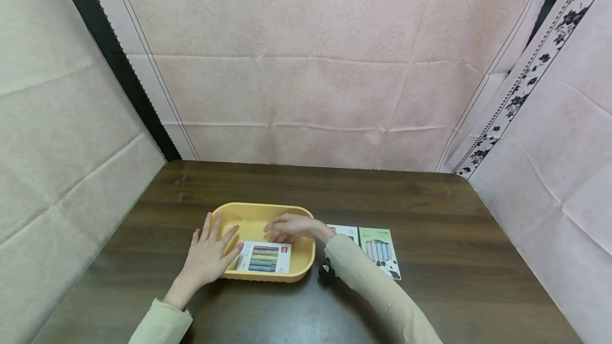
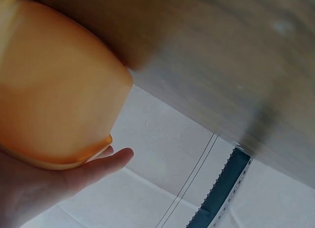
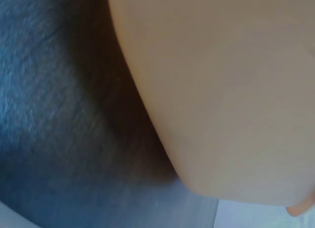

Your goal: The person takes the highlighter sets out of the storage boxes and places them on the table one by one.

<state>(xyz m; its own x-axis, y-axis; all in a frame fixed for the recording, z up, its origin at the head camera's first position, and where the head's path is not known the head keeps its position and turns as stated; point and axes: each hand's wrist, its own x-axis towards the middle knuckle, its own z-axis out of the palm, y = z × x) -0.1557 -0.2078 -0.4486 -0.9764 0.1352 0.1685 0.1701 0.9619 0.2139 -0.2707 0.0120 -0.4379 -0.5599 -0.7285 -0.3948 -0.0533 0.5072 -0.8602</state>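
Observation:
A yellow plastic basket (image 1: 260,277) stands on the table; its outer wall (image 2: 59,85) fills much of the left wrist view. Inside, near the front, lies a white pack of colored pens or markers (image 1: 265,257) with a clear window. My left hand (image 1: 207,254) rests on the basket's left rim, fingers spread, the thumb near the pack's left end. Over the basket's right half hovers my right hand (image 1: 294,226), its fingers loosely bent just behind the pack, with nothing visible in them. The right wrist view shows only the basket's side (image 3: 221,100), the hand mostly out of sight.
Right of the basket, a green pack of pens (image 1: 380,252) lies flat beside another white pack (image 1: 346,231), partly hidden by my right forearm. The brown wooden table (image 1: 430,291) meets pale cloth curtains (image 1: 306,94) at the back and sides.

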